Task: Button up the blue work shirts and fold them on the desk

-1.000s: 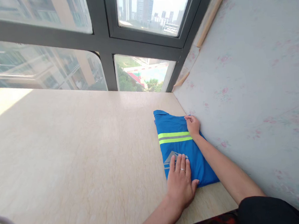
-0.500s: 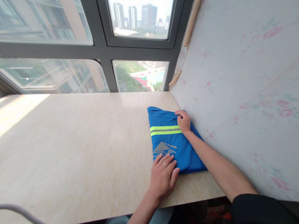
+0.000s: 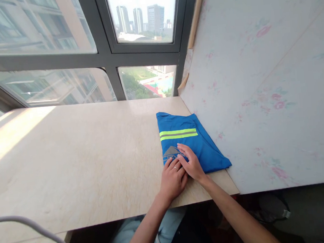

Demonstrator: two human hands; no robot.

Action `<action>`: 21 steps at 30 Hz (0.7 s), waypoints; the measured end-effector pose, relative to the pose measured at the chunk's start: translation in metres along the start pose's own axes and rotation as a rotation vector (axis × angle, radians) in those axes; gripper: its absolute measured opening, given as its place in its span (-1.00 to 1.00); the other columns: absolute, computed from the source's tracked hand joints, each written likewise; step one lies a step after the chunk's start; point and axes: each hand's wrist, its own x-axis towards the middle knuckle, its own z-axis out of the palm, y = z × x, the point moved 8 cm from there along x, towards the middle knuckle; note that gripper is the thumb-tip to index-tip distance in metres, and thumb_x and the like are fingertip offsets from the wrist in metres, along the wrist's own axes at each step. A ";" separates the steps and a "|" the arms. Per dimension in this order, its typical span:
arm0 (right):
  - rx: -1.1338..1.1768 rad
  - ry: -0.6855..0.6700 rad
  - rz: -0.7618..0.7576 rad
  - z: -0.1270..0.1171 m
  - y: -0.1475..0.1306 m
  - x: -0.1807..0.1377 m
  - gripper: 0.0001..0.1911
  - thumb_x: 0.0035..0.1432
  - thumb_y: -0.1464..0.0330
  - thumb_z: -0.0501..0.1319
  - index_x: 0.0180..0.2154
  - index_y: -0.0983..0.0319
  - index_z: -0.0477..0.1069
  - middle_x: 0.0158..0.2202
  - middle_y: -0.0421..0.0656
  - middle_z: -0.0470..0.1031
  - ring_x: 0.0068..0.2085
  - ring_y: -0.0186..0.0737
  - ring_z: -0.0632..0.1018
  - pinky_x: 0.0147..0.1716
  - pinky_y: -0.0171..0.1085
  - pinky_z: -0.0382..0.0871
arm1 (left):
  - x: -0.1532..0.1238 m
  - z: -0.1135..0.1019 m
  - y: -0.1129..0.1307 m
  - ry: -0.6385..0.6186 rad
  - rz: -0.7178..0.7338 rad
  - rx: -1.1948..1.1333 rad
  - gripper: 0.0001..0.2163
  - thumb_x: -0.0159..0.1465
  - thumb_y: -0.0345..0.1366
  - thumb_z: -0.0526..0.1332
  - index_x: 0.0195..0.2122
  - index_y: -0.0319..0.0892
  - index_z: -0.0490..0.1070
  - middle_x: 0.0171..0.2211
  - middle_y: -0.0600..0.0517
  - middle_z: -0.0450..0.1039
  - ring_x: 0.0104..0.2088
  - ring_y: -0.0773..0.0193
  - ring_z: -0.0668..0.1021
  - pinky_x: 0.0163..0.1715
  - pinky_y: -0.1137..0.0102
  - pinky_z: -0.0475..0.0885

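- Head view: the folded blue garment (image 3: 191, 141) lies at the far right corner of the table (image 3: 82, 156), just beside the flowered wall (image 3: 262, 89).
- The left hand (image 3: 172, 179) and right hand (image 3: 190, 164) rest flat on its near edge by the grey logo — fingers extended, touching each other, gripping nothing.
- Pressing well, I judge, calls for flat, even palms — no dragging that would shift the folds.

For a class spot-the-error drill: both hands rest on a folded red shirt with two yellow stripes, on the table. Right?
No: the head view shows the shirt is blue, not red. The left hand and right hand do rest on it, folded, with two yellow stripes, on the table.
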 end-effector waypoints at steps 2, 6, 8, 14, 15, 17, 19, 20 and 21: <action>0.057 0.058 0.086 -0.020 0.022 -0.008 -0.61 0.28 0.31 0.15 0.13 0.16 0.34 0.14 -0.01 0.42 0.12 -0.08 0.50 0.09 -0.03 0.47 | -0.001 0.000 -0.001 -0.006 -0.003 0.014 -0.71 0.34 -0.29 0.12 0.04 -0.13 0.50 0.09 -0.08 0.50 0.15 0.04 0.47 0.21 0.02 0.26; 0.069 0.189 0.198 -0.061 0.047 -0.022 -0.59 0.23 0.24 0.22 0.09 0.19 0.38 0.11 0.02 0.44 0.10 -0.03 0.50 0.07 0.03 0.47 | -0.002 0.000 -0.003 0.006 -0.016 -0.006 -0.73 0.35 -0.26 0.13 0.01 -0.12 0.52 0.09 -0.07 0.50 0.15 0.06 0.48 0.21 0.02 0.28; 0.107 0.334 0.272 -0.082 0.056 -0.030 -0.61 0.19 0.21 0.25 0.02 0.21 0.40 0.05 0.04 0.48 0.09 0.00 0.52 0.07 0.09 0.45 | -0.003 0.000 -0.005 0.013 -0.022 -0.032 -0.73 0.35 -0.27 0.13 0.02 -0.10 0.51 0.09 -0.06 0.50 0.16 0.07 0.47 0.22 0.02 0.28; 0.263 0.556 0.356 -0.106 0.069 -0.043 -0.62 0.10 0.20 0.31 -0.08 0.26 0.42 -0.04 0.05 0.53 0.04 0.02 0.55 0.02 0.10 0.47 | -0.012 -0.004 -0.015 -0.020 -0.054 -0.196 -0.73 0.34 -0.29 0.14 0.02 -0.10 0.51 0.10 -0.05 0.49 0.18 0.08 0.45 0.26 -0.01 0.21; 0.233 0.554 0.355 -0.106 0.067 -0.043 -0.62 0.10 0.20 0.30 -0.08 0.26 0.43 -0.06 0.05 0.54 0.01 0.01 0.56 0.01 0.09 0.47 | -0.014 -0.006 -0.017 -0.033 -0.059 -0.253 -0.73 0.34 -0.29 0.15 0.01 -0.09 0.52 0.10 -0.05 0.50 0.19 0.08 0.44 0.27 -0.02 0.19; 0.128 0.559 0.346 -0.104 0.061 -0.044 -0.64 0.13 0.20 0.26 -0.09 0.27 0.44 -0.08 0.05 0.55 -0.05 -0.01 0.58 0.00 0.09 0.46 | -0.020 -0.015 -0.024 -0.032 -0.094 -0.399 -0.76 0.33 -0.30 0.15 -0.04 -0.08 0.54 0.05 -0.05 0.54 0.18 0.09 0.45 0.27 -0.03 0.17; -0.020 0.582 0.310 -0.099 0.048 -0.045 -0.68 0.17 0.22 0.21 -0.11 0.27 0.47 -0.10 0.05 0.56 -0.08 -0.01 0.58 -0.01 0.09 0.45 | -0.028 -0.029 -0.039 0.027 -0.206 -0.570 -0.78 0.32 -0.31 0.17 -0.09 -0.07 0.57 -0.03 -0.06 0.58 0.12 0.10 0.51 0.22 0.01 0.26; -0.082 0.592 0.274 -0.094 0.038 -0.046 -0.71 0.19 0.23 0.19 -0.12 0.25 0.49 -0.11 0.04 0.56 -0.08 0.00 0.57 -0.01 0.08 0.44 | -0.033 -0.036 -0.051 0.077 -0.298 -0.656 -0.80 0.31 -0.30 0.18 -0.12 -0.07 0.58 -0.07 -0.07 0.60 0.06 0.10 0.54 0.17 0.06 0.33; -0.127 0.595 0.226 -0.086 0.025 -0.046 -0.73 0.21 0.24 0.17 -0.14 0.24 0.50 -0.13 0.03 0.57 -0.08 0.00 0.57 -0.01 0.07 0.44 | -0.040 -0.043 -0.064 0.142 -0.409 -0.741 -0.81 0.30 -0.28 0.20 -0.15 -0.08 0.59 -0.11 -0.08 0.61 -0.01 0.11 0.58 0.09 0.12 0.40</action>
